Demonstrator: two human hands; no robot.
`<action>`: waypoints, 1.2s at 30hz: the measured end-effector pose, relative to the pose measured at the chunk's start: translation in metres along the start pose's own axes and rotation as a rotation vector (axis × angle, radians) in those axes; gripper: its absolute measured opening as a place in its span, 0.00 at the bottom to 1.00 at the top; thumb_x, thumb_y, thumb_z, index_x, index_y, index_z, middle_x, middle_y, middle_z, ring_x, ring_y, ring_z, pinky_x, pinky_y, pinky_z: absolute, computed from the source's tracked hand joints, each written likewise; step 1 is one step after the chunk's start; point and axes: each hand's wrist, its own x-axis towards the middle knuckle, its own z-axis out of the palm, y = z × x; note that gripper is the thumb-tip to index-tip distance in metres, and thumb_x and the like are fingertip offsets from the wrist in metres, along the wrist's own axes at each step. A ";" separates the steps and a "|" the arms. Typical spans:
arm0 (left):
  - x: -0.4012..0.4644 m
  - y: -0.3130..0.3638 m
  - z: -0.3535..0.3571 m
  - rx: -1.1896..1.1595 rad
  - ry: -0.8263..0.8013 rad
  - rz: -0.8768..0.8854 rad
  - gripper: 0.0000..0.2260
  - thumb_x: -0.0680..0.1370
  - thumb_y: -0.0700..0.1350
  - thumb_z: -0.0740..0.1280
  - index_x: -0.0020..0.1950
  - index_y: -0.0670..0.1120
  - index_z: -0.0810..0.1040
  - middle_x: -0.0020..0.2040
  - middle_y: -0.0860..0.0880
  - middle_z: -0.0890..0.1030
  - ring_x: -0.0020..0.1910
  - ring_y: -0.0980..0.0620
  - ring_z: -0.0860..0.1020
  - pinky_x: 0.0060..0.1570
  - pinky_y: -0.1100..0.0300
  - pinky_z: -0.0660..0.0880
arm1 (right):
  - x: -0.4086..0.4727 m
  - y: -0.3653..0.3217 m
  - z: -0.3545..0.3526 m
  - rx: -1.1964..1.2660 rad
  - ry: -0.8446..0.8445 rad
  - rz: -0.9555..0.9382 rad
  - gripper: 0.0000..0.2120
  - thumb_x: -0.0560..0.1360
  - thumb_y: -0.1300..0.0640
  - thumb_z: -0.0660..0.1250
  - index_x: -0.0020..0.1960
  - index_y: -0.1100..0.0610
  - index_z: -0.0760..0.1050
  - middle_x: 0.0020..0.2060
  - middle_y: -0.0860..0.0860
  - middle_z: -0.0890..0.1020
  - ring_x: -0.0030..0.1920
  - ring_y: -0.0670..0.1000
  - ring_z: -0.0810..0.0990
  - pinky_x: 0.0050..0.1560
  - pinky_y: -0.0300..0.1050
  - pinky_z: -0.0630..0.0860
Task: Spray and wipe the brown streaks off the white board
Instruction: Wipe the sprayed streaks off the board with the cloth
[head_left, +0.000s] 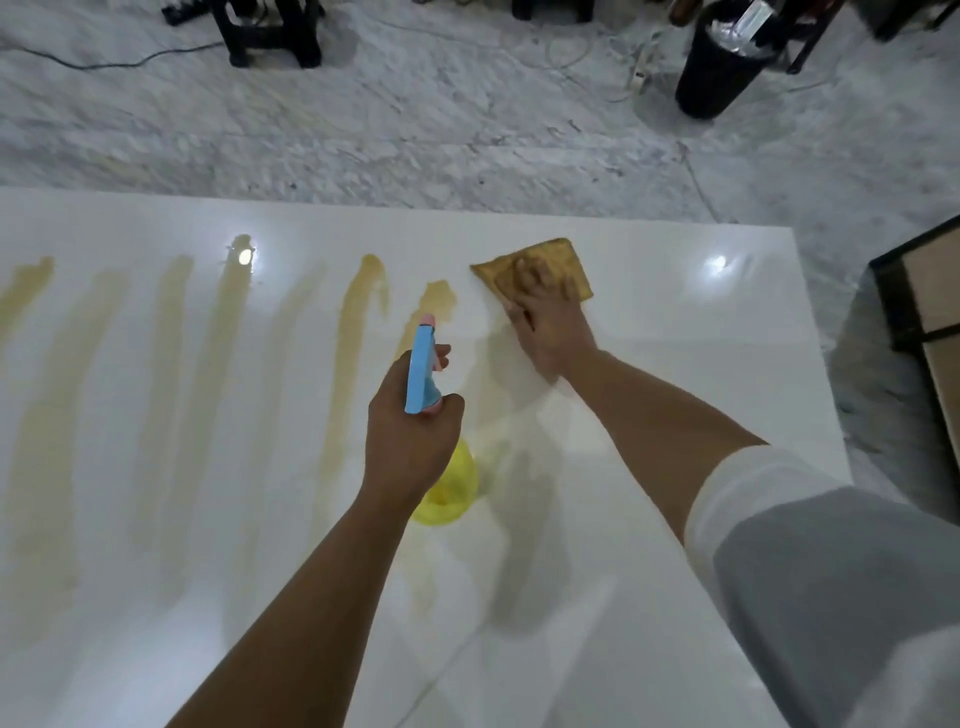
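Note:
A glossy white board (675, 322) fills the lower view. Several brown streaks (353, 338) run down it from the far edge toward me, on the left and in the middle. My left hand (405, 441) grips a spray bottle (423, 364) with a blue and pink head and a yellow body, held above the board with the nozzle pointing away. My right hand (550, 327) presses flat on a brown-stained cloth (535, 267) near the far edge, to the right of the streaks.
Grey marble floor lies beyond the board. A black bin (719, 67) stands at the back right, black stool legs (270, 31) and cables at the back left. A dark-framed piece of furniture (924, 312) sits at the right edge.

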 end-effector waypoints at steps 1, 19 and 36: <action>-0.004 -0.001 -0.003 -0.003 0.000 0.007 0.22 0.75 0.31 0.69 0.59 0.57 0.77 0.59 0.58 0.83 0.55 0.61 0.81 0.49 0.69 0.74 | -0.012 -0.001 0.003 -0.017 -0.021 -0.022 0.25 0.85 0.44 0.46 0.81 0.47 0.62 0.83 0.50 0.54 0.83 0.54 0.44 0.79 0.60 0.35; -0.240 -0.034 -0.115 0.022 -0.096 0.064 0.30 0.75 0.32 0.68 0.52 0.72 0.70 0.57 0.58 0.83 0.50 0.58 0.81 0.44 0.62 0.76 | -0.427 -0.143 0.146 -0.044 -0.208 -0.194 0.33 0.82 0.36 0.33 0.80 0.44 0.60 0.82 0.47 0.51 0.83 0.53 0.40 0.79 0.58 0.35; -0.241 -0.002 -0.164 -0.047 -0.124 0.086 0.25 0.75 0.34 0.69 0.59 0.64 0.76 0.58 0.59 0.83 0.49 0.51 0.81 0.45 0.61 0.76 | -0.373 -0.167 -0.007 1.684 0.116 0.730 0.25 0.83 0.44 0.58 0.67 0.62 0.78 0.63 0.61 0.83 0.65 0.63 0.79 0.65 0.60 0.74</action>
